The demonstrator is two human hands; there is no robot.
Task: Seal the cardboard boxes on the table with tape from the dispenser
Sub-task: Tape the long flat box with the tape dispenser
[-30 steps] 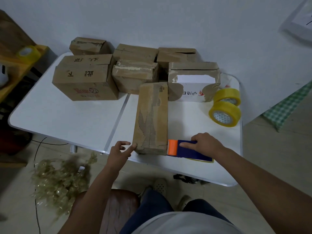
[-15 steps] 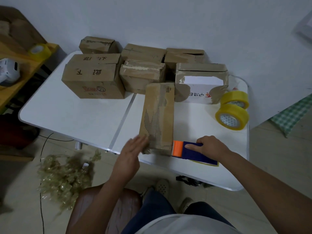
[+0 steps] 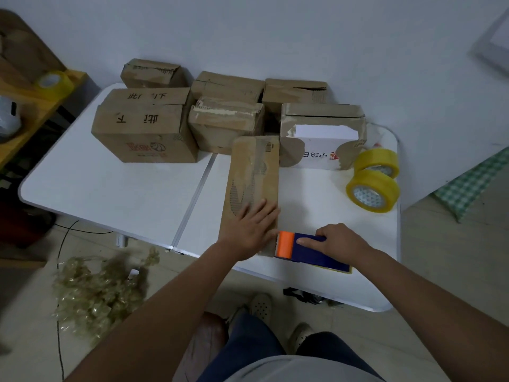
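While the right hand (image 3: 340, 241) curls round the blue body of the tape dispenser (image 3: 311, 249), forefinger laid along its top, the dispenser's orange front end sits against the near right corner of the long cardboard box (image 3: 254, 172). The left hand (image 3: 252, 227) lies flat on the near end of that same box, fingers straight and spread a little, pressing down on its top face and holding nothing. The box lies lengthwise, running from the near edge of the white table (image 3: 110, 188) toward the far side, just right of the table's middle seam; old tape marks and torn patches show on its top.

Beyond its far end the other boxes stand in a cluster against the wall: a large box with printed characters (image 3: 143, 128) at the far left, a small box (image 3: 153, 73) behind it, a torn-topped box (image 3: 225, 122) in the middle with two more (image 3: 228, 84) (image 3: 294, 91) behind, and a box with a white printed front (image 3: 322, 139) to the right. Two yellow tape rolls (image 3: 373, 191) (image 3: 377, 159) rest on edge, touching, at the right side of the table, well apart from the hands.

On the floor at the near left lies a heap of crumpled clear tape (image 3: 96, 293). A wooden shelf (image 3: 41, 106) at the far left carries another yellow roll (image 3: 52, 82).
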